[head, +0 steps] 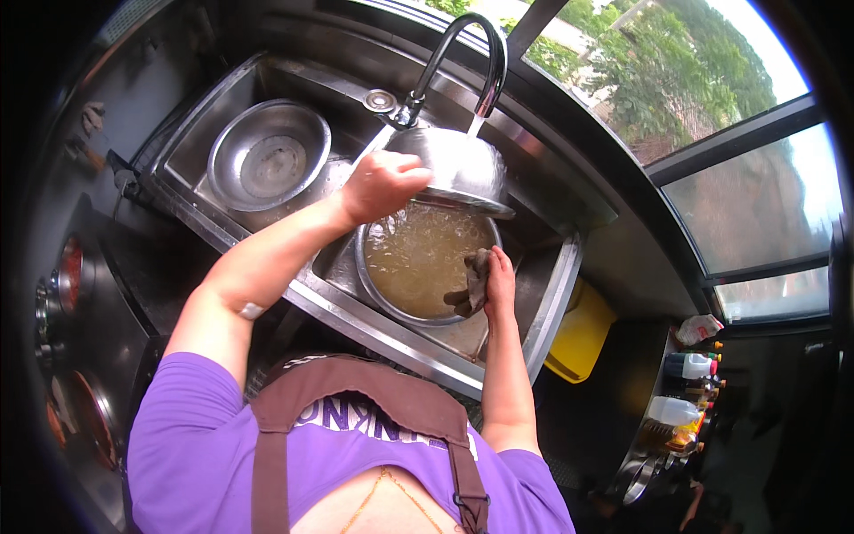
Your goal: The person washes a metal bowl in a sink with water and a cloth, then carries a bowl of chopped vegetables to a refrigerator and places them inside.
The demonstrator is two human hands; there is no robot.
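My left hand (387,185) grips the rim of a steel bowl (454,163), which is tilted with its outer side up under the faucet. Water runs from the curved chrome faucet (494,73) onto that outer side. Below the tilted bowl, a large round metal basin (361,270) holds cloudy yellowish water (420,267) with a rippled surface. At the basin's right rim, my right hand (500,280) holds a wet grey-brown cloth (475,284). The fingers of the left hand are partly hidden behind the rim.
Another steel bowl (267,157) sits in the left compartment of the stainless sink (373,334). Right of the sink stands a yellow bin (580,334). Several bottles (690,366) line a shelf at far right, and pans of food (93,417) stand at far left.
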